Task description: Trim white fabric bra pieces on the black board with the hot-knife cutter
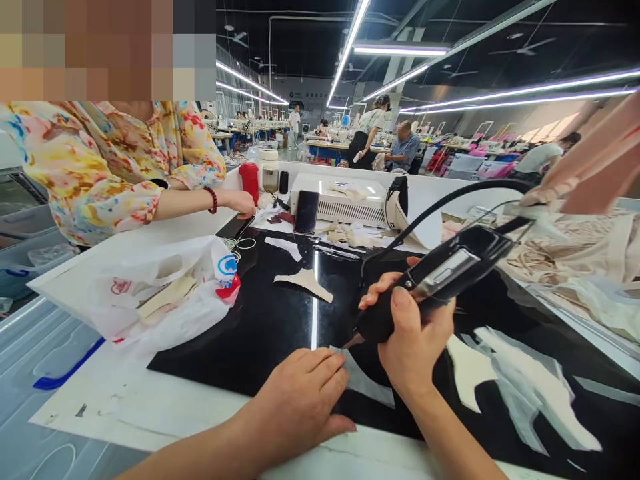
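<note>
My right hand (410, 333) is wrapped round a black corded hand tool (440, 277), its tip pointing down at a thin pale fabric piece (363, 380) on the black glossy work surface (260, 327). My left hand (303, 397) lies flat, fingers together, pressing that fabric piece just left of the tool tip. The tool's black cable (440, 203) arcs up and away to the right.
A co-worker in a floral shirt (100, 167) stands at the left, hand (240, 203) on the table. A white plastic bag (165, 293), cut fabric shapes (305, 280), a phone (306, 212), a red bottle (249, 180), a white machine (345, 200) and fabric heaps (575, 253) surround the surface.
</note>
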Demonstrator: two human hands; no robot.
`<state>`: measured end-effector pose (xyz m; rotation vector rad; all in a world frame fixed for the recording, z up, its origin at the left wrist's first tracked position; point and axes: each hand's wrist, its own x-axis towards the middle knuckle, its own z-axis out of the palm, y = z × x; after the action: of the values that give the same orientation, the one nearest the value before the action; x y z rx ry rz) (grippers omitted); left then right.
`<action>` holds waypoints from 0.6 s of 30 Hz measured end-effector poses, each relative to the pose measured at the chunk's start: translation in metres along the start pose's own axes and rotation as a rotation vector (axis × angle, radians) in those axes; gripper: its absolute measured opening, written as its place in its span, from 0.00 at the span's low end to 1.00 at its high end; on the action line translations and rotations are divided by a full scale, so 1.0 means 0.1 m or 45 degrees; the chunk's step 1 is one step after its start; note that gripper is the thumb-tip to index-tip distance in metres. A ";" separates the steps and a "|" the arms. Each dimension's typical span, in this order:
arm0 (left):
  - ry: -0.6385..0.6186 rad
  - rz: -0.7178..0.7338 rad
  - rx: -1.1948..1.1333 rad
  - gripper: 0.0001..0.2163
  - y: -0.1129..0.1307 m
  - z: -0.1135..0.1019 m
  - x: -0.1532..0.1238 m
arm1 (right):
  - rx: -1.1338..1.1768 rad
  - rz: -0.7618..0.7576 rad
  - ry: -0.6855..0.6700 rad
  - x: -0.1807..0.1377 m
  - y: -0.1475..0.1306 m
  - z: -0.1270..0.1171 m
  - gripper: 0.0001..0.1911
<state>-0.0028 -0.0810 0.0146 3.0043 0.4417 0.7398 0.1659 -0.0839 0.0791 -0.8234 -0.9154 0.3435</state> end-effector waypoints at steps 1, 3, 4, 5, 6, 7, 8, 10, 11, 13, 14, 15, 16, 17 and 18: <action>-0.005 0.003 -0.001 0.26 0.00 0.00 0.00 | 0.006 0.004 -0.010 -0.01 0.00 0.01 0.18; -0.007 0.008 -0.003 0.26 -0.01 0.00 0.00 | 0.007 0.016 -0.028 -0.03 0.01 0.02 0.18; -0.005 0.009 -0.003 0.26 -0.01 0.00 0.00 | 0.008 0.020 -0.034 -0.03 0.02 0.02 0.18; -0.004 0.007 -0.001 0.26 -0.01 0.00 0.00 | 0.012 0.024 -0.034 -0.04 0.02 0.02 0.18; -0.001 0.006 0.000 0.26 -0.01 0.00 0.00 | 0.015 0.027 -0.032 -0.04 0.02 0.03 0.18; 0.000 0.006 0.000 0.26 -0.01 -0.01 0.00 | 0.017 0.029 -0.030 -0.04 0.02 0.03 0.17; 0.004 0.005 0.001 0.27 -0.01 -0.01 0.00 | 0.016 0.029 -0.028 -0.04 0.02 0.03 0.17; 0.007 0.004 0.005 0.27 0.00 -0.01 0.00 | 0.013 0.026 -0.027 -0.04 0.02 0.03 0.18; 0.009 0.004 0.007 0.27 0.00 -0.01 0.00 | 0.014 0.026 -0.027 -0.04 0.01 0.03 0.18; 0.008 0.004 0.011 0.27 -0.01 -0.01 0.00 | 0.016 0.028 -0.029 -0.04 0.01 0.03 0.19; 0.010 0.006 0.014 0.27 -0.01 -0.01 0.01 | 0.018 0.029 -0.030 -0.04 0.02 0.02 0.19; 0.011 0.007 0.017 0.27 -0.01 -0.01 0.01 | 0.018 0.029 -0.029 -0.04 0.02 0.02 0.19; 0.011 0.010 0.020 0.27 -0.01 0.00 0.00 | 0.015 0.030 -0.025 -0.05 0.02 0.02 0.18; 0.011 0.010 0.022 0.27 -0.01 0.00 0.00 | 0.009 0.033 -0.019 -0.05 0.03 0.02 0.17; 0.011 0.011 0.022 0.27 -0.01 0.01 0.00 | 0.003 0.037 -0.014 -0.04 0.03 0.02 0.16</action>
<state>-0.0026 -0.0799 0.0138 3.0221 0.4381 0.7540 0.1615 -0.0836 0.0753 -0.8341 -0.9137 0.3750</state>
